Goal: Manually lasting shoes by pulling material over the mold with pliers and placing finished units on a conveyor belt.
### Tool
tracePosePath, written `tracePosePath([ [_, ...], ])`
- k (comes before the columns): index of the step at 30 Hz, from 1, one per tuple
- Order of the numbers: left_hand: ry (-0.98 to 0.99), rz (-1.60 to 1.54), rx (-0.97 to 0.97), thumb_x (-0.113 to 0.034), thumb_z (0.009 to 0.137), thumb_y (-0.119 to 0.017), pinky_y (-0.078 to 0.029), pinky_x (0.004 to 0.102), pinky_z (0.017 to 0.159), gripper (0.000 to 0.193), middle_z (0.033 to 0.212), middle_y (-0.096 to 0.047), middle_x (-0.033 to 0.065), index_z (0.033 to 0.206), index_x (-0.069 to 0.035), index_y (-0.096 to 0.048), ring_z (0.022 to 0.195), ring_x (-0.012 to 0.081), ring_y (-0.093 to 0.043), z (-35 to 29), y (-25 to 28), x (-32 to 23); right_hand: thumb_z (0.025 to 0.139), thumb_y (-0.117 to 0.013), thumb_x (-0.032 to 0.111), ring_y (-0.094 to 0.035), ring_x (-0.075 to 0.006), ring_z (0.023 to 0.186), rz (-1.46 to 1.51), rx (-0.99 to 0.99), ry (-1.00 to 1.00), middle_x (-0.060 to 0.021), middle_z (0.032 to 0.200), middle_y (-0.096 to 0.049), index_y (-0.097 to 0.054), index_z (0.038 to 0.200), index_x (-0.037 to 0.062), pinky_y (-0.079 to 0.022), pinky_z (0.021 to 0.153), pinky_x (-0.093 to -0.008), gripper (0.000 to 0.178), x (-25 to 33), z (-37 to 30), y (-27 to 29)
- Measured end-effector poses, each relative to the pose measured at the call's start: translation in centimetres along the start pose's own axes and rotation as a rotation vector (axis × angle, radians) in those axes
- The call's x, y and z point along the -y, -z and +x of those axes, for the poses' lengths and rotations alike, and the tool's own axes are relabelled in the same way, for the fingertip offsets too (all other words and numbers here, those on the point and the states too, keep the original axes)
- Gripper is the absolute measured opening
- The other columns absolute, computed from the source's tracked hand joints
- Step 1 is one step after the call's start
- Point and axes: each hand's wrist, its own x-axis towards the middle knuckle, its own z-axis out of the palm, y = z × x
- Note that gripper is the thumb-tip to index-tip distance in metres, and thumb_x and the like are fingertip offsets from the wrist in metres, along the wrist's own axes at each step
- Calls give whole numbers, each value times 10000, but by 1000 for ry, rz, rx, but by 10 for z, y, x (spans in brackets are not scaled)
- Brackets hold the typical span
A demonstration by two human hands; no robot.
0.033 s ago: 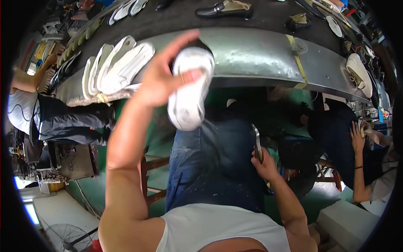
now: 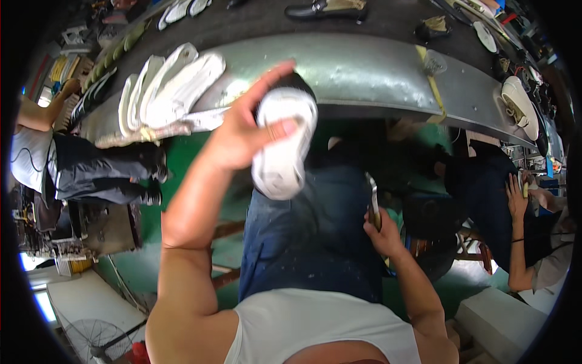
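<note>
My left hand (image 2: 251, 136) is wrapped round a shoe (image 2: 280, 151), thumb across its white underside and fingers behind the black upper. The shoe is held bottom side toward me above my lap, just in front of the bench edge. In my right hand (image 2: 385, 235), beside my right thigh, is a hand tool (image 2: 374, 203) with a slim curved metal end and a brownish handle; its exact kind is hard to make out. Several white shoe soles (image 2: 176, 91) lean together on the bench, left of my left hand.
A metal-edged bench (image 2: 364, 70) runs across in front, with a black shoe (image 2: 327, 11) on its dark top. A cream shoe (image 2: 519, 109) lies at the right. Co-workers are at both sides, one with a hand (image 2: 517, 200) at the right. A fan (image 2: 97, 340) stands lower left.
My left hand has brought the shoe slightly down and to the right. My right hand with the tool has barely shifted.
</note>
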Motion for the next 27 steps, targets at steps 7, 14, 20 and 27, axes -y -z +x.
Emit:
tracePosePath([
  [7, 251, -259, -27, -55, 873, -750, -416, 299, 1040, 789, 1338, -530, 36, 1542, -107, -334, 1189, 135, -534, -136, -81, 129, 961, -618, 175, -660, -229, 829, -12, 302, -6, -122, 928, -670, -593, 1177, 14, -510, 787, -339, 271, 84, -20, 10],
  [14, 98, 112, -120, -318, 1053, -507, -274, 356, 1157, 474, 1494, -364, 122, 1465, -101, -416, 1384, 227, -369, -144, -66, 145, 989, -592, 203, -656, -179, 942, 49, 482, -81, -107, 1096, -692, -549, 1335, -2, -508, 860, -312, 404, 108, -15, -19],
  [20, 79, 166, -77, -344, 1068, -467, -266, 377, 1171, 501, 1507, -383, 162, 1491, -85, -398, 1409, 261, -370, -143, -64, 145, 1014, -559, 212, -652, -156, 977, 374, 563, -230, -79, 1056, -678, -567, 1281, -21, -510, 864, -307, 354, 107, 9, -29],
  [27, 273, 278, -28, -334, 1074, -472, -398, 346, 1085, 526, 1382, -532, 153, 1523, -80, -367, 1257, 220, -522, -135, -54, 144, 1026, -549, 211, -633, -180, 1078, 433, 669, -311, -104, 1164, -644, -568, 1259, -47, -511, 928, -340, 348, 107, 21, -18],
])
